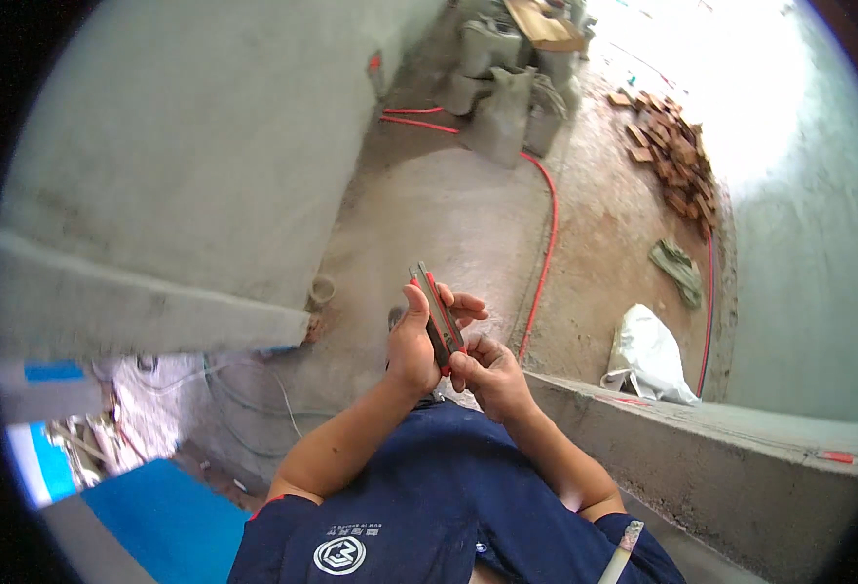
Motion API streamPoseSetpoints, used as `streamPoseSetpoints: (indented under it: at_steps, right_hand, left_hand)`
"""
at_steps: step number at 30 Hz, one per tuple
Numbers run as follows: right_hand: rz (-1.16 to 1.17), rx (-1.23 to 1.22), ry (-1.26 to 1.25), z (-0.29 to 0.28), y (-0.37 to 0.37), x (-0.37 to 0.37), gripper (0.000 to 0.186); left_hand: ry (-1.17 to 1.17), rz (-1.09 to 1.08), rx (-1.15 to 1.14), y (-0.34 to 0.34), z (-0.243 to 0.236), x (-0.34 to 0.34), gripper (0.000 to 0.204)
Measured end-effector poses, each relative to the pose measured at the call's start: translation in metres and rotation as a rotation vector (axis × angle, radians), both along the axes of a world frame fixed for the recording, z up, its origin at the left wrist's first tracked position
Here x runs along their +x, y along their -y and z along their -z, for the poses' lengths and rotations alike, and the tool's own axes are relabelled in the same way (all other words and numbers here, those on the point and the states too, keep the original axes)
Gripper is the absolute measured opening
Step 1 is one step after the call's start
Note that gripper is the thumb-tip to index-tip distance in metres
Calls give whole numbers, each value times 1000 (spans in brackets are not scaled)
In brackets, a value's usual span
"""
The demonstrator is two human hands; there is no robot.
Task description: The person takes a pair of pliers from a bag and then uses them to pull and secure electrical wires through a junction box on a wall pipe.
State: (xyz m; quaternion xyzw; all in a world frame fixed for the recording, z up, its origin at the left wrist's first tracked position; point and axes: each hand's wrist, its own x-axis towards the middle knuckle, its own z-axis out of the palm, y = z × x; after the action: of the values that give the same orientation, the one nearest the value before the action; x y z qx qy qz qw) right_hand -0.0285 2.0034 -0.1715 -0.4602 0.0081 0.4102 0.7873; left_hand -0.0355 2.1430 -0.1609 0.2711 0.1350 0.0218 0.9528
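Observation:
A utility knife (436,316) with a red and dark grey body lies slanted across my left hand (411,348), its narrow metal end pointing up and away from me. My left thumb runs along one side of it and the fingers come round the other. Thumb and fingers of my right hand (492,378) pinch the knife's near end, at a small red part. Both hands are in front of my dark blue shirt, above the concrete floor (429,209).
Filled sacks (502,112) stand at the far end, with a red conduit (552,219) running from them. Broken bricks (677,156) are heaped along the right wall, near a white sack (648,355). A low concrete wall (663,457) borders my right side; a wall end (156,302) juts from the left.

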Motion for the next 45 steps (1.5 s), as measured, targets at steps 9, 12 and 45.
streamPoseSetpoints:
  at_steps: [9, 12, 45]
  right_hand:
    - [398, -196, 25, 19, -16, 150, 24]
    - [530, -247, -29, 5, -12, 192, 27]
    - [593, -832, 561, 18, 353, 989, 57]
  left_hand:
    - [47, 437, -100, 2, 28, 201, 54]
    - [16, 593, -39, 13, 33, 255, 55]
    - [-160, 498, 961, 250, 132, 1013, 8]
